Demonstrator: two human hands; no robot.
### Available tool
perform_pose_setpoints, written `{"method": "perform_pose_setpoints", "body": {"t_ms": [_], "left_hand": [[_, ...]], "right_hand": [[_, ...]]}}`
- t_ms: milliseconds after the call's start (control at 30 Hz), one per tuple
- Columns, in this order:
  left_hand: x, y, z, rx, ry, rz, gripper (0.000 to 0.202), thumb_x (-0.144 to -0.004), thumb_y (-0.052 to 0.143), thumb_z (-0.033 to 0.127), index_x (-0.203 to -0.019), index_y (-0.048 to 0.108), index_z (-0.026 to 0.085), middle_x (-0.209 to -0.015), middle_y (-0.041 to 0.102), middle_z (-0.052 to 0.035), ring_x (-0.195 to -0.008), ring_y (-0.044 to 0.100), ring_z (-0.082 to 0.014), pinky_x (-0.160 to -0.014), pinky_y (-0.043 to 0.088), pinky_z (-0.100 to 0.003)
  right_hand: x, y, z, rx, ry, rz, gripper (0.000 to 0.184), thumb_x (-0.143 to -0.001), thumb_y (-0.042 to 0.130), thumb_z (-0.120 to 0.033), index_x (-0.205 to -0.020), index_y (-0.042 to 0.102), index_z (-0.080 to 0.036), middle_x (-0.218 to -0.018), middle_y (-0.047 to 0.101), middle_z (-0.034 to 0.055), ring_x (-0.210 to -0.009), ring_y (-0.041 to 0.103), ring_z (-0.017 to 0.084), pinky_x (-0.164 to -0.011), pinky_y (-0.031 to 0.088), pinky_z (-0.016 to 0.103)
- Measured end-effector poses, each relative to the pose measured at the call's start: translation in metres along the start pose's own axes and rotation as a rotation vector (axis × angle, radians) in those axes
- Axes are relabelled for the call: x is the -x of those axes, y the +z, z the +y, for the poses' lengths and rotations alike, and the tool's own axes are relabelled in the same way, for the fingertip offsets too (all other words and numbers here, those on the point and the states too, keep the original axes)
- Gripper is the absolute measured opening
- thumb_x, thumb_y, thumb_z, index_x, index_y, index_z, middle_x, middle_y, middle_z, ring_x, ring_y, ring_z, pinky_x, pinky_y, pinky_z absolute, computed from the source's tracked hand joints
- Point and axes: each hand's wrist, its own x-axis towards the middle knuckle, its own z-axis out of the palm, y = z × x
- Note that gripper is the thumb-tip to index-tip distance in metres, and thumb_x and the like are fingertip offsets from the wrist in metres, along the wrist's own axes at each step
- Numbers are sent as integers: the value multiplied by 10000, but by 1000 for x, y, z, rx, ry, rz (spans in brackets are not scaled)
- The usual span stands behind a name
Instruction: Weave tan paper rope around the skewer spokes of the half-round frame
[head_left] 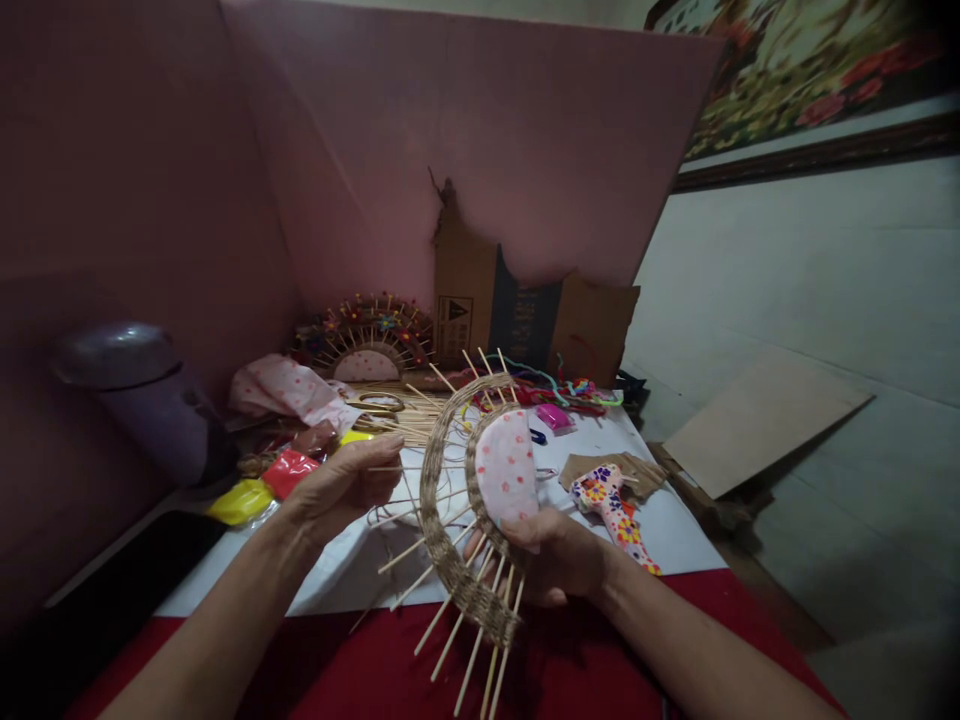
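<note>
A half-round woven piece stands on edge above the table: a pink dotted fabric half-disc (510, 468) with a twine border, wooden sticks (471, 668) fanning out, and an outer woven twine band (435, 510) across them. My right hand (562, 555) grips it by the lower part of the half-disc, thumb on the fabric and fingers behind. At the tips of the left-side sticks, my left hand (349, 485) is closed, thumb against fingers. What it pinches is unclear, either a stick end or twine. Thin loose strands hang below it.
A finished-looking fan with colourful flowers (386, 325) leans behind, beside torn cardboard (465, 300). Scissors (379, 403), loose sticks and dotted cloth (289, 388) lie back left. A flowered glue gun (611, 510) rests right. A purple bottle (161, 415) and red packet (289, 472) are left.
</note>
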Motion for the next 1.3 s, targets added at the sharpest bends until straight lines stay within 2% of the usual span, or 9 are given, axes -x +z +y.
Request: {"method": "perform_pose_setpoints", "body": {"t_ms": [167, 300, 500, 633, 767, 867, 1033, 1167, 1300], "left_hand": [[1, 2, 5, -349, 143, 82, 303, -565, 761, 318, -491, 536, 130, -464, 397, 57, -434, 297, -42, -418, 220, -187], [1, 5, 6, -576, 308, 79, 179, -589, 734, 313, -576, 652, 154, -525, 524, 21, -518, 429, -92, -520, 329, -230], [2, 6, 2, -1070, 834, 60, 112, -715, 652, 294, -689, 711, 202, -631, 563, -25, -669, 481, -159, -624, 371, -292], [2, 6, 0, -1211, 988, 15, 105, -761, 610, 258, -761, 707, 218, -669, 579, -30, -706, 483, -168, -649, 377, -297], [0, 3, 2, -1270, 1076, 97, 95, -750, 619, 241, -739, 712, 228, -653, 595, -40, -690, 470, -174, -639, 373, -295], [0, 1, 7, -1263, 1056, 141, 60, -708, 661, 250, -684, 716, 253, -641, 611, -39, -685, 467, -180, -660, 379, -306], [8, 1, 18, -1071, 825, 138, 85, -627, 725, 295, -599, 699, 219, -595, 603, -23, -628, 482, -158, -606, 388, -284], [11, 0, 21, -733, 487, 122, 153, -570, 749, 297, -549, 675, 164, -517, 554, 0, -494, 444, -102, -455, 332, -228], [9, -4, 20, -546, 394, 138, 161, -517, 776, 275, -541, 681, 146, -516, 585, -9, -487, 472, -93, -460, 356, -219]], "right_hand": [[-2, 0, -1, 35, 37, 61, 417, -685, 663, -361, -927, 600, -27, -672, 633, 54, -370, 513, 55, -216, 298, 114], [-3, 1, -4, 20, 40, 71, 402, -701, 650, -346, -961, 581, -47, -672, 608, 35, -410, 507, 53, -233, 250, 118], [-2, 2, -5, 9, 55, 88, 367, -737, 622, -357, -961, 560, -73, -666, 579, 14, -383, 411, 29, -249, 143, 141], [-1, 1, -5, 34, 79, 82, 365, -747, 608, -357, -978, 574, -76, -697, 601, 18, -374, 402, 23, -247, 146, 146], [0, 0, -5, 46, 110, 93, 392, -719, 634, -344, -995, 582, -70, -691, 615, 23, -396, 470, 39, -242, 174, 132], [1, 0, -5, 75, 153, 86, 415, -681, 658, -336, -972, 597, -46, -672, 633, 33, -375, 477, 35, -247, 193, 127], [2, -3, 1, 23, 164, 17, 438, -623, 678, -325, -906, 617, 4, -703, 655, 75, -560, 602, 88, -475, 437, 155], [5, -8, 6, 0, 133, -12, 412, -585, 678, -282, -882, 611, -5, -688, 659, 83, -568, 613, 115, -476, 450, 181], [7, -10, 8, -47, 86, -25, 371, -561, 672, -263, -832, 588, -24, -656, 647, 82, -557, 606, 123, -453, 442, 188]]}}
